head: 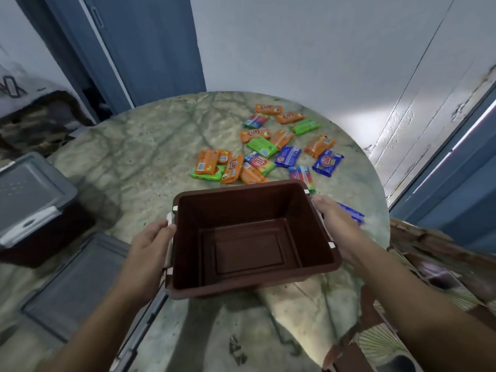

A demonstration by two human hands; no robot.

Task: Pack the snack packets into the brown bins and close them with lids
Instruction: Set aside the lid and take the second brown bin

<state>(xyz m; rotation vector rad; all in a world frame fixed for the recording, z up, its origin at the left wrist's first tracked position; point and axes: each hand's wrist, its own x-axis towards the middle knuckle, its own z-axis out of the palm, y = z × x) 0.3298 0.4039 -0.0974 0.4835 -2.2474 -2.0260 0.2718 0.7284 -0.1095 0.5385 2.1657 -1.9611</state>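
An empty brown bin (249,237) with white side latches hangs just above the near part of the round table. My left hand (150,248) grips its left side and my right hand (332,224) grips its right side. Several snack packets (263,149) in orange, green, blue and rainbow wrappers lie scattered on the table beyond the bin. One blue packet (351,213) lies partly hidden behind my right hand. At the far left stands a second brown bin (40,242), closed with a grey lid (29,194).
The round table (139,157) wears a creased greenish cloth. A flat grey lid (77,280) lies at the near left, under my left forearm. A white wall and a blue door stand behind the table. Patterned fabric (429,277) fills the right.
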